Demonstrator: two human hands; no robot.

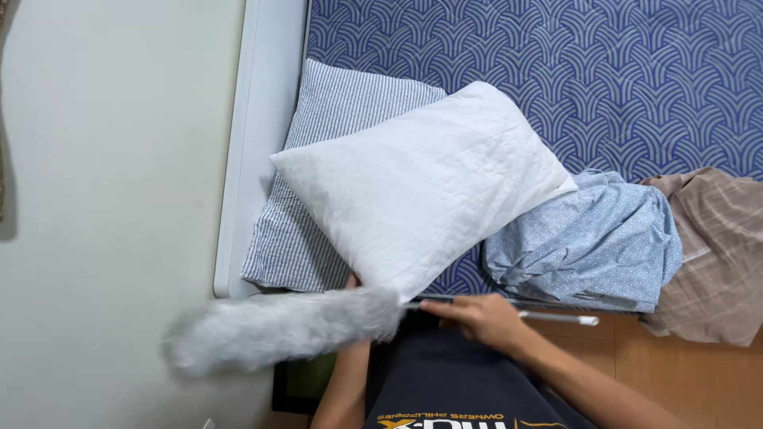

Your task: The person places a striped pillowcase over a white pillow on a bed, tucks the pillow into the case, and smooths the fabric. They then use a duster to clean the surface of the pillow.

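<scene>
Nearest the camera: my dark shirt (pixel 445 389) filled the bottom edge, both forearms reaching up from it toward the white pillow (pixel 421 187).
Right hand: my right hand (pixel 481 316) was closed around the duster's thin handle (pixel 556 318), just below the pillow's lower corner.
Left hand: my left hand (pixel 352 282) was mostly hidden under the pillow's lower edge; I could not tell how far it was open or whether it held the pillow.
Duster: its fluffy grey head (pixel 278 327) was blurred, below and left of the pillow, over the pale wall (pixel 103 199).
Around the pillow: a striped pillow (pixel 310 199) lay beneath it, a crumpled blue cloth (pixel 588 238) just to its right, a tan cloth (pixel 715 246) farther right, patterned blue mattress (pixel 556 63) behind.
Risk: I judged the tilted pillow could slide off the striped one if my hidden hand let go, and a wide sweep could knock the duster head against the white bed frame (pixel 254 143).
</scene>
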